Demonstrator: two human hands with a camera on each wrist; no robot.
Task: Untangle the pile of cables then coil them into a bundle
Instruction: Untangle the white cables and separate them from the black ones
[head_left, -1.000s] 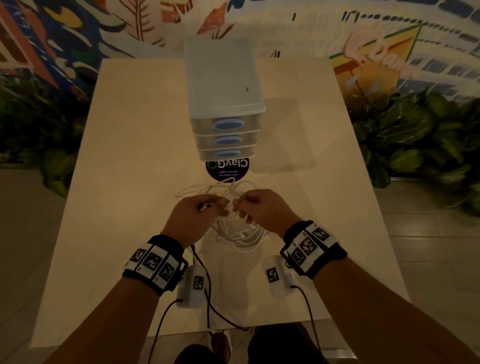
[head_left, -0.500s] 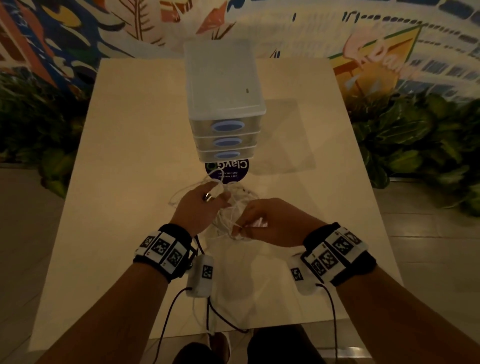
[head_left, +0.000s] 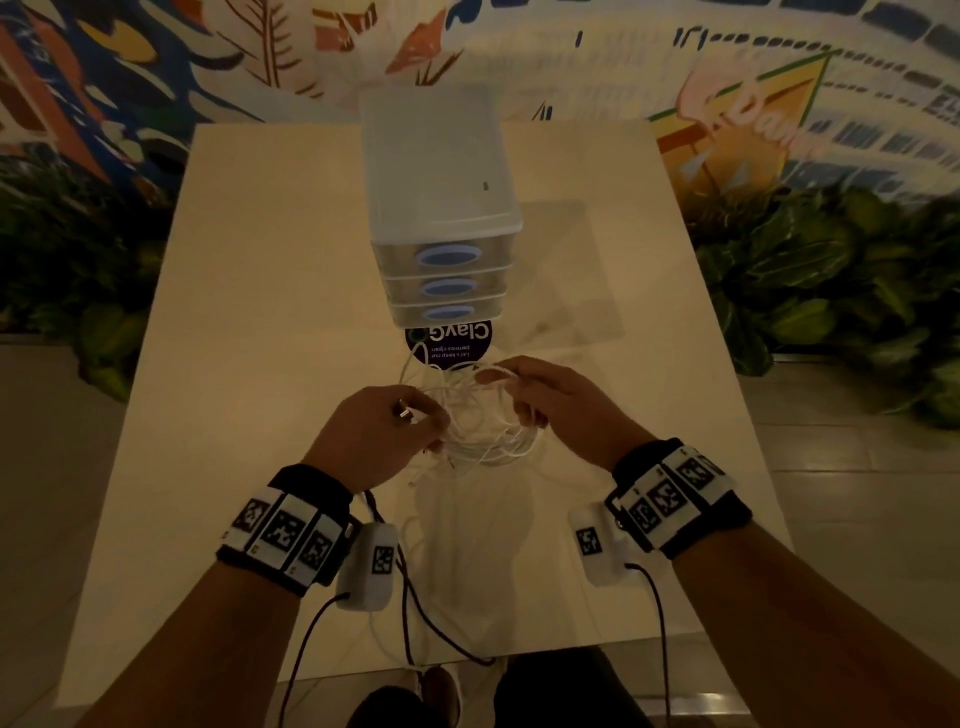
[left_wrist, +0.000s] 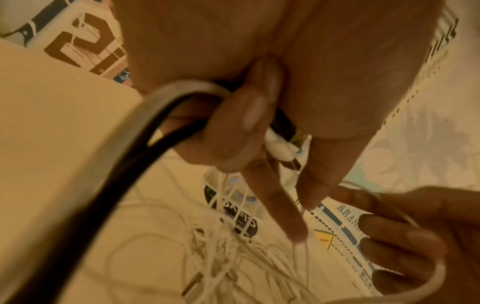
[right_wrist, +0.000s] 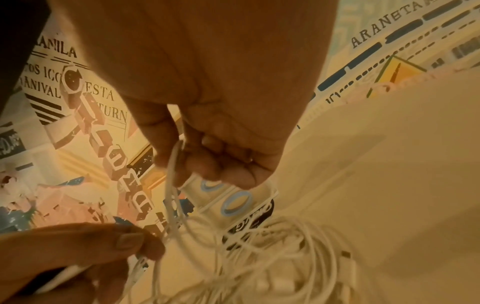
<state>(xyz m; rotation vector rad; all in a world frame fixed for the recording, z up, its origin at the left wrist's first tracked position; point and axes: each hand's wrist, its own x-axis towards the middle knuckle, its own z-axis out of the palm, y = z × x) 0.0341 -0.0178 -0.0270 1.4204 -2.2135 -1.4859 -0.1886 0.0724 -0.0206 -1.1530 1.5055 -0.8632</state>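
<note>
— Standing here, I see both hands up over the near half of the table (head_left: 249, 291), with the white cables (head_left: 475, 421) bunched between them, a few loops trailing down onto the tabletop.

— What has the left hand got?

— The left hand (head_left: 376, 436) has its fingers curled round a white plug (left_wrist: 279, 149) and a dark cable (left_wrist: 109, 164) that loops back past the wrist. A metal connector tip (head_left: 404, 413) pokes out at the knuckles.

— And the right?

— The right hand (head_left: 561, 405) pinches a strand of white cable between thumb and fingers (right_wrist: 221, 164); the line drops from there straight into the tangle.

— Any room to work?

— Plenty to either side. The bare tabletop runs wide to the left edge and the right edge, both well apart from the hands. Ahead it is tighter: the drawer unit (head_left: 441, 208) stands in the middle, and a round dark sticker (head_left: 449, 345) lies at its foot, with the farthest cable loops just touching over it. Toward the person, the near edge is close behind the wrists, and the dark cable hangs off it. Leafy plants (head_left: 831, 291) line the floor beyond the right edge.
</note>
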